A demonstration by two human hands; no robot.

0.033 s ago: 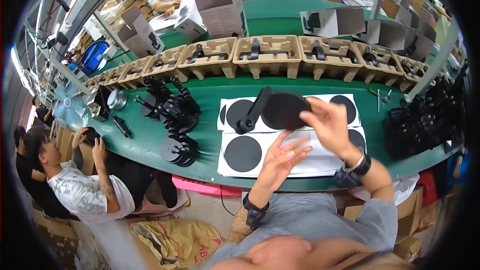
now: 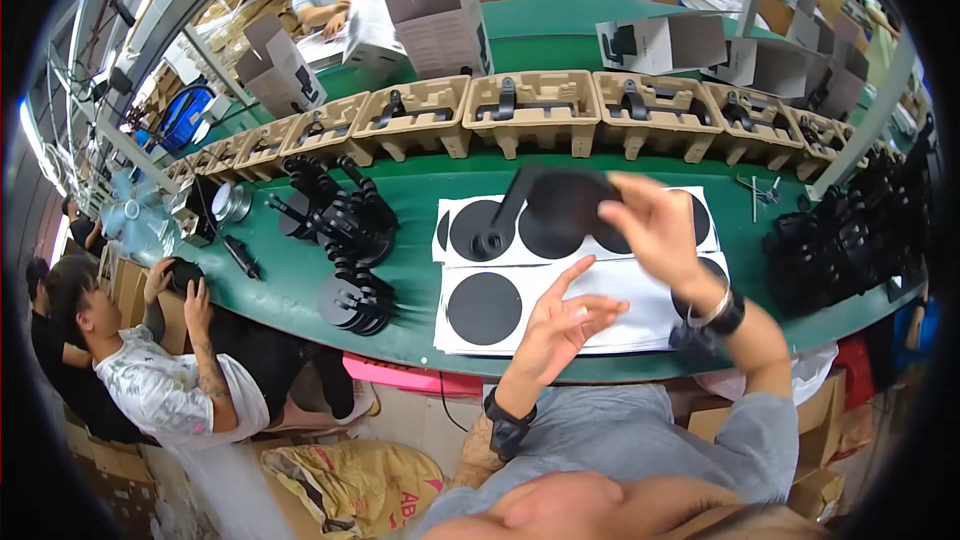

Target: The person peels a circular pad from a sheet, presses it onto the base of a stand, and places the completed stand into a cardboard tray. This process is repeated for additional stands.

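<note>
Two hands worked over the table: right hand gripped a black stand (fingers closed on its disc), left hand open at seven o'clock, sheet-peeling step; steadying seemed needed.

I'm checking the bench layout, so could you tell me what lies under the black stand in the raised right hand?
Under the black stand held by the right hand lie white sheets with black discs; the stand covers some.

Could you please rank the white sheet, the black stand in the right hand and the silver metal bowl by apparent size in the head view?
1. White sheet
2. Black stand, though nearness enlarges it
3. Silver bowl
</note>
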